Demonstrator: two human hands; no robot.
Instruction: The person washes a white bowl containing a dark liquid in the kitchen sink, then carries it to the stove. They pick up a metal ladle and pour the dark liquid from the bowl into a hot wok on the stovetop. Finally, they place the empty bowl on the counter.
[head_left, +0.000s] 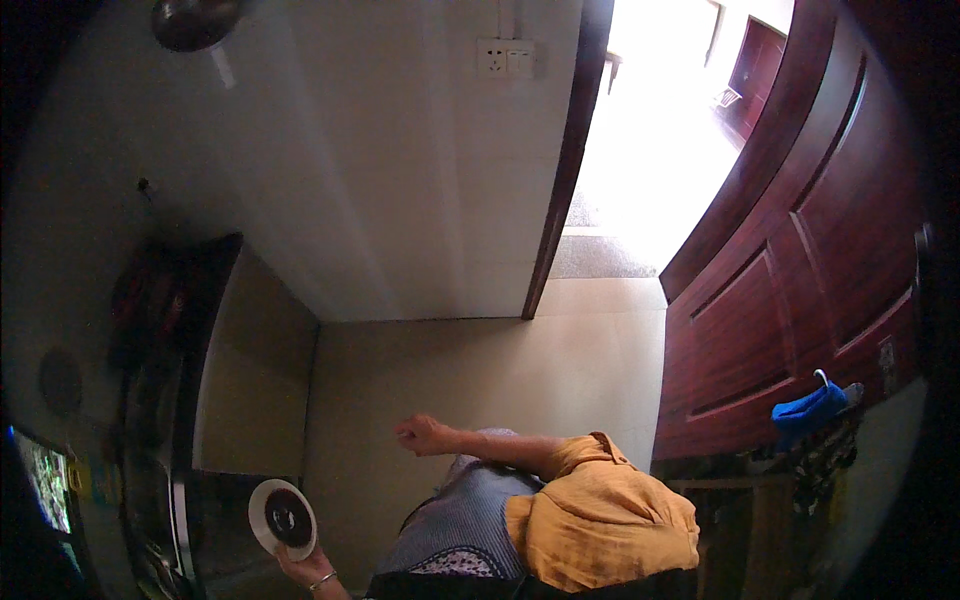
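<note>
At the lower left, my left hand (307, 566) grips a white bowl (262, 523) by its rim. A dark content, perhaps liquid, with a bright reflection sits in the bowl. A bracelet circles that wrist. My right hand (422, 435) is held in front of my body with its fingers curled in. Nothing shows in it. An orange sleeve covers the upper right arm, and a blue-grey striped apron (465, 517) covers my front.
A dark-edged counter (251, 375) runs along the left. Ahead is a pale wall (390, 165) with a socket and switch panel (506, 58). A dark red wooden door (742, 330) stands open on the right, beside a bright doorway. A blue cloth (808, 407) hangs from a hook.
</note>
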